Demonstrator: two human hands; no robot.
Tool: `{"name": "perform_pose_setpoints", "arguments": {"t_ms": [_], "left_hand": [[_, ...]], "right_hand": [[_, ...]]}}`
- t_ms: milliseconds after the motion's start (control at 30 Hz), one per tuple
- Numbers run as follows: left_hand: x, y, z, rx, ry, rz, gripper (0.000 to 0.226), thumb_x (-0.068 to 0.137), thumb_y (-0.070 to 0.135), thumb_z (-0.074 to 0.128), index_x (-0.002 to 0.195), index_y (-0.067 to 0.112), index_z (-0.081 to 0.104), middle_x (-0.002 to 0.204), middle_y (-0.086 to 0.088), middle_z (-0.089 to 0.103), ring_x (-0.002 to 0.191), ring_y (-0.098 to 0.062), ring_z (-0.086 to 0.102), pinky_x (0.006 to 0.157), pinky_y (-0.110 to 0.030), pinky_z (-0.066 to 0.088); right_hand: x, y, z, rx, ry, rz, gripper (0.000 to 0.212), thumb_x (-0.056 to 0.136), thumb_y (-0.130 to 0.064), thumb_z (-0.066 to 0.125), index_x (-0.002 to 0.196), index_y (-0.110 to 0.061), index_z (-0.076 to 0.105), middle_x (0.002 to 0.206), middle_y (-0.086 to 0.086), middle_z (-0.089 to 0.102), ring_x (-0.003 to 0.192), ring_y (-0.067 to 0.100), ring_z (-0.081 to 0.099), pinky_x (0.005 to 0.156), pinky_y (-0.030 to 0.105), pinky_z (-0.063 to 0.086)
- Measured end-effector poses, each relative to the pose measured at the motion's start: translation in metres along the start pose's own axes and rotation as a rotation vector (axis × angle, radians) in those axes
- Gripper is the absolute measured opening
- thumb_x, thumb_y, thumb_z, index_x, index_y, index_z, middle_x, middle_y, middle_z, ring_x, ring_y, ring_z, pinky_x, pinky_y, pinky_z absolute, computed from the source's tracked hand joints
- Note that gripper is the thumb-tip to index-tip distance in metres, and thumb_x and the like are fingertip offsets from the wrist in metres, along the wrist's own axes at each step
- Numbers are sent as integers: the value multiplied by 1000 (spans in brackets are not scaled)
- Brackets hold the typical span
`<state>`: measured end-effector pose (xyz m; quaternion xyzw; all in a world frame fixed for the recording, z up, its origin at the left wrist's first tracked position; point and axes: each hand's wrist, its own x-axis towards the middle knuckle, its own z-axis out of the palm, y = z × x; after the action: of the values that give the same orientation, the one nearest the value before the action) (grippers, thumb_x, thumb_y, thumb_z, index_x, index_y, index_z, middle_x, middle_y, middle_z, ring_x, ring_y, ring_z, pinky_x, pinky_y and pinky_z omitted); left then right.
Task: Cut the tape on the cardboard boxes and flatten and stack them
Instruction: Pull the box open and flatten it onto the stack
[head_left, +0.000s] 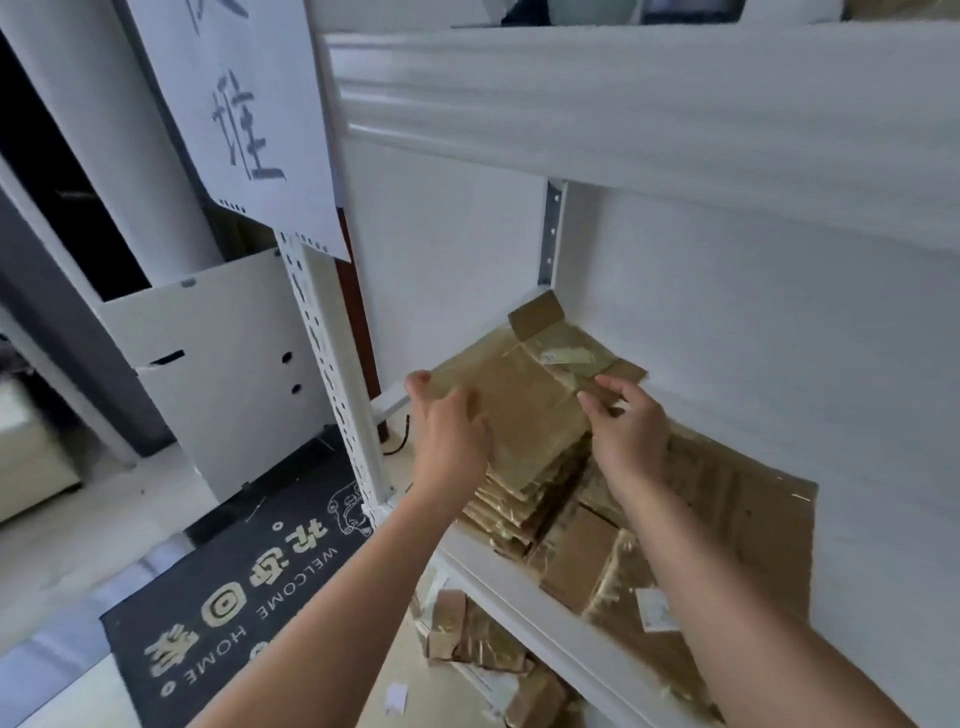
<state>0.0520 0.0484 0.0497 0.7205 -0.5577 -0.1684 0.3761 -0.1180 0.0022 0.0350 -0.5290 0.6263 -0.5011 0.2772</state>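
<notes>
We stand at a white metal shelf unit (524, 577) against a white wall (727, 312), its upper shelf (623, 104) hanging low over the middle one, and a black welcome mat (234, 587) lies on the pale floor to the left beside the perforated post (337, 374). On the middle shelf sits a stack of flattened boxes (524, 499) near the front edge, with more flat cardboard (737, 509) spread to its right. Our left hand (449, 431) grips the left edge of the top flattened box (524, 400), and our right hand (628, 421) pinches its right edge.
</notes>
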Motion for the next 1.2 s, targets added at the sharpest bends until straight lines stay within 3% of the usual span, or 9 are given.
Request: {"name": "perform_pose_setpoints", "arguments": {"t_ms": [167,267,400,600,767,900,967,1033,1200], "left_hand": [[47,-48,27,284,-219,19,17,96,14,51,100,8,67,117,-9,45,102,-28,49,83,-34,48],[58,-67,43,509,-300,100,24,93,34,62,107,15,63,112,-5,53,116,-28,40,88,-33,38],[70,-79,56,467,-547,320,43,97,37,55,138,33,44,147,6,37,128,-27,31,102,-41,38],[75,-90,69,501,-715,274,45,102,37,45,146,43,35,161,8,17,140,-31,17,102,-41,39],[73,-69,56,643,-645,332,45,100,39,50,143,45,37,152,7,30,131,-26,28,75,-34,45],[73,-50,39,686,-517,409,24,100,35,50,122,33,59,125,1,49,115,-23,40,75,-34,46],[74,-40,31,628,-435,468,21,100,25,47,114,28,63,120,2,53,111,-21,44,74,-31,44],[72,-27,25,556,-367,532,22,98,25,51,117,24,62,122,2,53,115,-20,46,77,-30,43],[43,10,29,466,-340,648,42,102,40,41,140,25,45,138,-1,46,124,-22,45,99,-37,43]], "right_hand": [[40,27,49,-326,-224,-48,20,99,-20,55,111,-15,70,126,12,63,123,27,51,96,33,41],[40,44,66,-794,-266,-138,20,99,-26,51,97,-24,70,150,14,31,134,34,27,102,44,34],[32,54,75,-1060,-176,-417,27,91,-8,47,102,-17,70,131,8,52,119,28,47,105,48,30],[36,55,77,-1054,-398,-309,37,92,1,42,120,-11,62,124,8,56,112,28,52,90,37,48],[42,39,62,-1019,-478,-209,22,96,-12,45,109,-15,63,119,1,53,96,19,55,78,33,52],[39,27,35,-845,-487,-286,35,98,-20,51,133,-20,57,130,-3,53,93,11,58,83,23,48],[34,22,21,-801,-426,-363,38,98,-19,53,136,-20,55,134,-3,52,88,6,54,96,29,48],[26,21,6,-838,-332,-415,39,96,-17,55,135,-17,55,135,0,51,97,10,56,109,41,42],[-2,25,-42,-1004,-161,-497,41,93,-16,58,134,-13,56,134,9,53,120,26,55,114,52,34]]}}
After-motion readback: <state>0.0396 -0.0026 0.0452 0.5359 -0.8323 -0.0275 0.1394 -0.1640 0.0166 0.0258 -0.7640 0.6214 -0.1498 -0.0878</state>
